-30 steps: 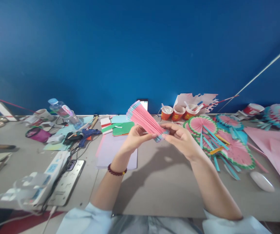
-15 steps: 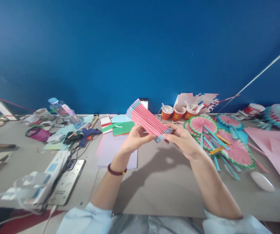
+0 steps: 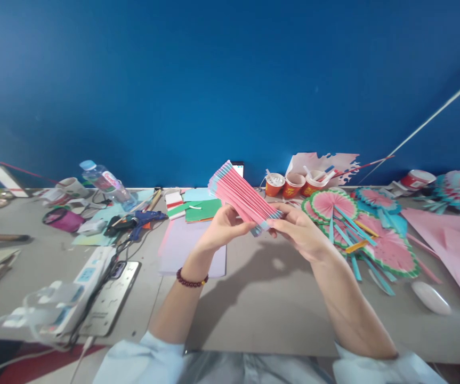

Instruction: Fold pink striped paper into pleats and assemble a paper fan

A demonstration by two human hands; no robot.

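Above the table I hold a pleated pink paper fan [image 3: 243, 196] with light blue ends, tilted so its wider end points up and left. My left hand [image 3: 226, 228] is closed on its lower edge, the thumb lying along the front. At the narrower right end, my right hand [image 3: 296, 226] pinches the folds between thumb and fingers. Parts of the fingers behind the paper are hidden. Finished-looking watermelon-patterned paper fans [image 3: 385, 242] with blue strips lie to the right of my right hand.
Lilac paper sheets [image 3: 190, 250] and a green card [image 3: 202, 210] lie left of centre. Further left are a blue glue gun [image 3: 144, 221], a plastic bottle [image 3: 107, 184], a power strip [image 3: 81, 290] and a phone [image 3: 112, 301]. Red paper cups [image 3: 293, 186] stand at the back; a white mouse [image 3: 430, 297] is right.
The fan's upper left end has spread very slightly. Both hands keep almost the same place and grip.
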